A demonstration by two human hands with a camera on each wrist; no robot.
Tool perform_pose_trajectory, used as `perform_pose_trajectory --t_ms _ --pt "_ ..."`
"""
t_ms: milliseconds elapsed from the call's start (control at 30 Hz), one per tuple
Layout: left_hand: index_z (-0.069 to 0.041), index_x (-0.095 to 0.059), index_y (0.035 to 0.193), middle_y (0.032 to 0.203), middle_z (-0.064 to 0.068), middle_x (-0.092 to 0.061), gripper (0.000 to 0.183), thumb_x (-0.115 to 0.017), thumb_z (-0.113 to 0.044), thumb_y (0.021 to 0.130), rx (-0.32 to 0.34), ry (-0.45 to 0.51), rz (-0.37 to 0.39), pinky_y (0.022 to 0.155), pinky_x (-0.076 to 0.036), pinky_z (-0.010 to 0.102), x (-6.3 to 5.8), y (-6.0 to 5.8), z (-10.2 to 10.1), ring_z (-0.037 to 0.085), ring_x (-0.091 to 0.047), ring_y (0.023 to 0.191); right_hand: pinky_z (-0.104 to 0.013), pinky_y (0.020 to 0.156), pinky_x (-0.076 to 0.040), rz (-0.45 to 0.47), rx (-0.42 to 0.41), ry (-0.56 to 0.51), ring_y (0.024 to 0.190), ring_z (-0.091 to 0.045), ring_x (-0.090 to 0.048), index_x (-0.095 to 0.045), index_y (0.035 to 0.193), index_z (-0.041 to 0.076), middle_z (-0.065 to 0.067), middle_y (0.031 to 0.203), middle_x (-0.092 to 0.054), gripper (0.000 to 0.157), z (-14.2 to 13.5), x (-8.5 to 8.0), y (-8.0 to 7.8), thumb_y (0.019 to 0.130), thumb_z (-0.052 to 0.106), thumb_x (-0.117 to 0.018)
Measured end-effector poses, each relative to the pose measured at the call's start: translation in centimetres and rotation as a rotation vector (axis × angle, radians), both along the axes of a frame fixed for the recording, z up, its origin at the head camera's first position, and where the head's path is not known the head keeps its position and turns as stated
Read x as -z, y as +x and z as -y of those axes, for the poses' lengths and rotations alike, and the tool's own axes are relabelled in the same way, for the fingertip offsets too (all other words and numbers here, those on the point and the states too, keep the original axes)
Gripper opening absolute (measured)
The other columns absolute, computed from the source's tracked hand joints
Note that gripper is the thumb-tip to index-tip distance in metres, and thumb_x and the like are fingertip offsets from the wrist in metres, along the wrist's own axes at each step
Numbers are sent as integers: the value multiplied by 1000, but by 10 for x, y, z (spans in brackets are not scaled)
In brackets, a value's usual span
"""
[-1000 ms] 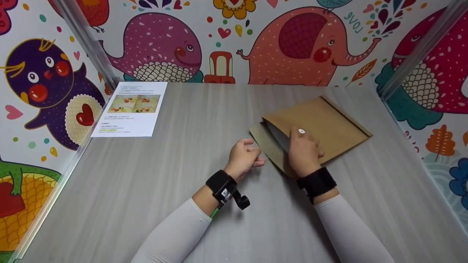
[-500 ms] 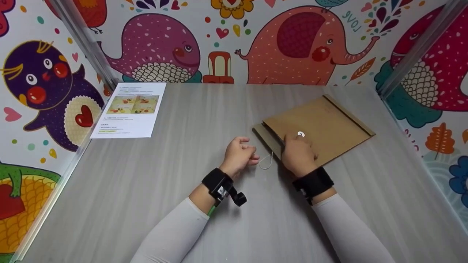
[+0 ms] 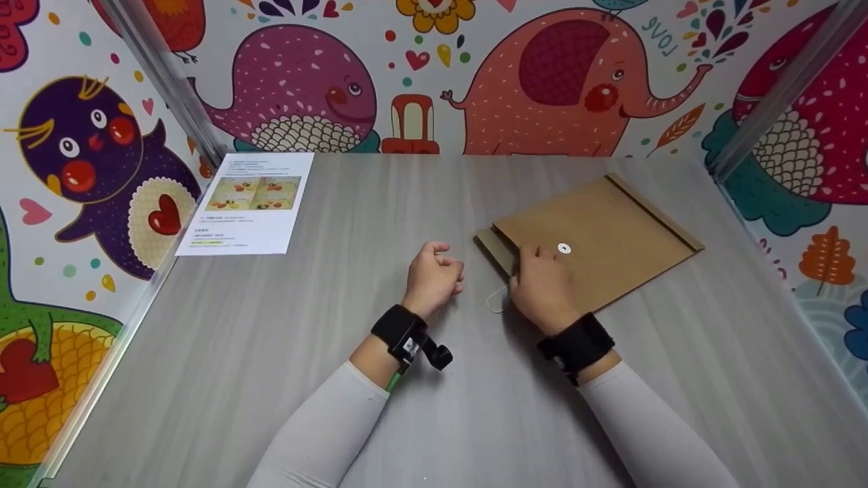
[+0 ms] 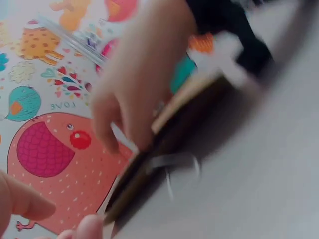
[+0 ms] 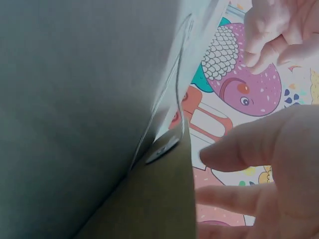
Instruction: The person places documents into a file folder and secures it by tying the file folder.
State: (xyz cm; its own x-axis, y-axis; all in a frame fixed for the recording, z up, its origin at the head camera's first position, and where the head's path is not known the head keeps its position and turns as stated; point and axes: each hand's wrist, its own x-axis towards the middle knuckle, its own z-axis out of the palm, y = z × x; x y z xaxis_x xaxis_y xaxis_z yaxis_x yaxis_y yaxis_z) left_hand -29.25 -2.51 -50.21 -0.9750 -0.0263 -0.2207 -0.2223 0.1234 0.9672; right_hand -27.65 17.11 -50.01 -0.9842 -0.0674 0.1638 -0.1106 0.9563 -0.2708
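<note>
A brown kraft paper document envelope (image 3: 610,230) lies at a slant on the table, a white round button (image 3: 564,249) on its upper face. My right hand (image 3: 546,288) touches the envelope near its mouth, fingers on the upper face. In the right wrist view the thumb and fingers stand apart beside the flap (image 5: 159,199), which carries a metal-looking button (image 5: 164,150) with a thin string (image 5: 180,74). That string loops onto the table by the flap in the head view. My left hand (image 3: 434,278) hovers left of the envelope, loosely curled and holding nothing.
A printed sheet (image 3: 254,234) with a colour picture lies at the back left of the grey table (image 3: 366,203). Walls with cartoon animals (image 3: 542,81) close off the back and sides, with metal posts at the corners. Each wrist wears a black strap (image 3: 576,346).
The envelope's gap at the mouth has narrowed as its upper face lowered. My right hand slid back toward the flap, uncovering the white button. My left hand drew away leftward, and the string now hangs loose.
</note>
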Motion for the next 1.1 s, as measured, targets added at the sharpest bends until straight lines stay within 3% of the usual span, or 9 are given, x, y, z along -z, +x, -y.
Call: perform_pose_trajectory --t_ms 133,267,367,467,600,700,833,933,1100 --pt "-2 -57 142 109 9 -74 47 -67 -10 97 -16 -118 -32 60 -58 21 1 -7 11 12 -67 68 -63 98 -52 -60 -9 -80 115 -55 -60 -59 138 -4 -33 129 -64 47 5 -3 1 95 14 -65" --pt "-5 -63 139 119 10 -74 44 -69 -17 97 -58 -231 -70 75 -62 30 -5 -19 35 20 -73 86 -61 103 -51 -84 -30 -177 122 -52 -59 -59 142 -2 -30 135 -61 50 21 -8 2 94 11 -67" --pt "-5 -66 136 123 13 -75 42 -71 -21 97 -102 -380 -139 93 -59 38 -10 -29 70 28 -73 105 -58 106 -51 -92 -77 -241 123 -50 -60 -61 141 0 -28 135 -62 51 43 -7 3 92 10 -69" --pt "-3 -67 133 125 17 -75 41 -70 -25 99 -140 -483 -174 102 -55 44 -14 -39 115 33 -70 116 -57 106 -52 -85 -120 -288 122 -48 -62 -64 138 1 -26 134 -64 48 64 -4 3 91 9 -71" --pt "-2 -65 136 131 23 -70 42 -66 -25 101 -206 -587 -144 106 -52 51 -13 -44 175 40 -66 121 -55 106 -54 -44 -144 -334 123 -44 -63 -64 139 4 -23 133 -65 48 88 -2 3 92 10 -72" --pt "0 -59 141 138 28 -62 47 -63 -22 100 -236 -739 -118 109 -48 57 -4 -45 208 47 -57 128 -54 107 -53 -20 -168 -349 122 -42 -63 -64 140 4 -22 131 -66 49 98 -1 5 93 12 -72" --pt "6 -46 153 147 36 -50 61 -60 -20 100 -174 -909 -81 114 -42 63 10 -46 228 55 -46 136 -53 104 -54 2 -214 -350 119 -40 -65 -63 141 4 -21 128 -67 51 104 1 8 92 10 -72" --pt "11 -37 156 149 40 -47 67 -57 -20 100 -98 -951 -38 115 -40 65 13 -47 230 58 -44 136 -53 102 -56 24 -230 -342 118 -39 -66 -62 143 4 -20 129 -66 52 103 2 9 91 9 -71" --pt "17 -50 145 136 40 -55 59 -56 -18 98 7 -983 21 110 -46 65 9 -45 220 59 -51 129 -54 104 -55 46 -238 -330 120 -41 -66 -61 145 5 -22 133 -66 54 99 1 8 91 9 -68"
